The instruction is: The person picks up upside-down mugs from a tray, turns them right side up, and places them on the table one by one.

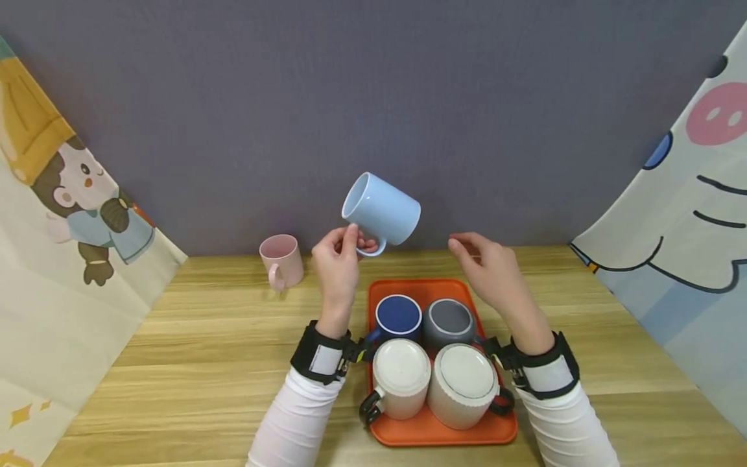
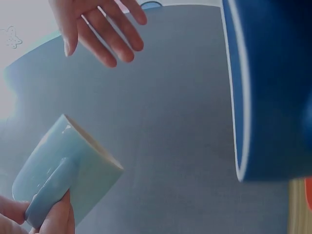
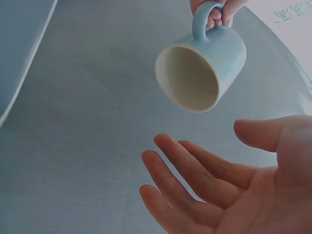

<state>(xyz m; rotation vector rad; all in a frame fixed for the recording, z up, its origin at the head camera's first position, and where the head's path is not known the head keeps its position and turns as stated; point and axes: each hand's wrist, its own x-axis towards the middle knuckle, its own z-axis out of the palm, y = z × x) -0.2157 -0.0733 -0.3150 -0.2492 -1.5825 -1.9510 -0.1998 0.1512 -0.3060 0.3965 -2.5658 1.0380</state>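
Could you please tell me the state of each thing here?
Light blue mug: lifted, tilted, empty
Pink mug: upright
Navy mug: upside down
Grey mug: upside down
Left white mug: upside down
Right white mug: upside down
Orange tray: bearing four mugs
Left hand: gripping light blue mug's handle
Right hand: holding nothing

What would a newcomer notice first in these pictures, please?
The light blue mug stands out first, held tilted in the air by its handle in the left hand. Lower in the head view, an orange tray carries four upside-down mugs; a pink mug stands farther left.
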